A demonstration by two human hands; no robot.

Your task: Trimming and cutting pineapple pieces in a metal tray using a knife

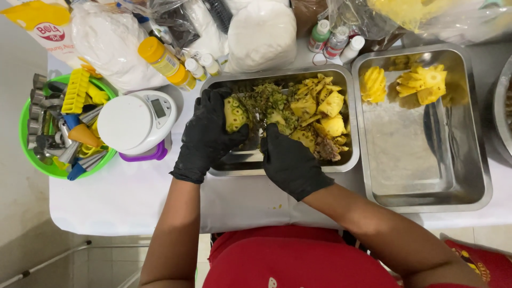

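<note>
Both my hands wear black gloves and work over a steel tray (282, 166) filled with pineapple peel and scraps (314, 114). My left hand (207, 136) grips a peeled pineapple (234, 113) at the tray's left end. Just to its right, my right hand (288, 160) is closed, its fingers pointing at the fruit; a knife in it cannot be made out. A second steel tray (426, 160) on the right holds peeled pineapple pieces (418, 82) at its far end.
A white kitchen scale (136, 121) stands left of the tray. A green bowl (40, 165) of metal cutters and tools sits at far left. Bags of white powder (261, 32), a yellow-capped bottle (162, 60) and small bottles (336, 40) line the back. A white cloth (117, 197) covers the table.
</note>
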